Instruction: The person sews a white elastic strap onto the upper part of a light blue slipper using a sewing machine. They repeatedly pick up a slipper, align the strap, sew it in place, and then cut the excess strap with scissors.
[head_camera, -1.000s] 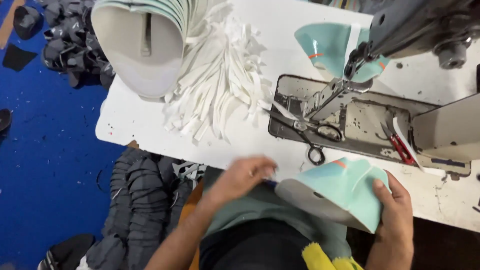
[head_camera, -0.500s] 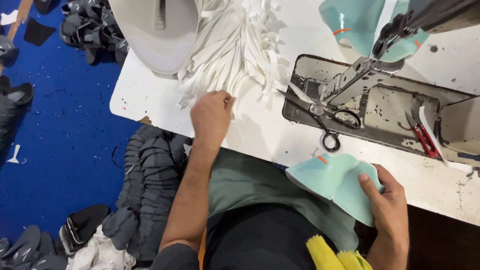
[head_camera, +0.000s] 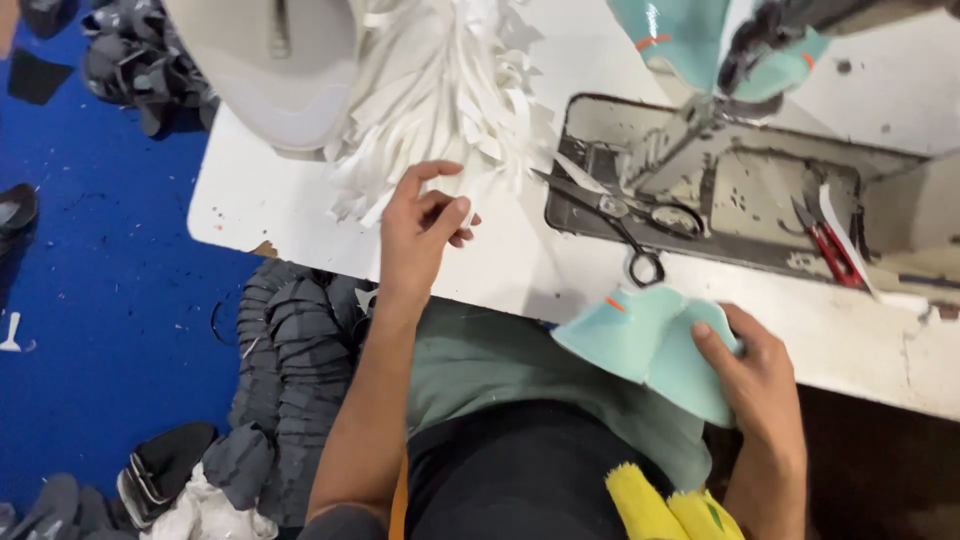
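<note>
Left hand (head_camera: 420, 228) pinching a white strip (head_camera: 462, 212) from the pile (head_camera: 440, 100); right hand (head_camera: 758, 382) gripping mint-green piece (head_camera: 650, 345)

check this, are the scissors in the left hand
No, the scissors lie on the machine bed while the left hand picks at the white strips.

Bare forearms, no sleeves; left hand (head_camera: 420, 235), right hand (head_camera: 760, 385) ungloved. Grey-green shirt (head_camera: 500, 365) above black trousers (head_camera: 520, 480).
</note>
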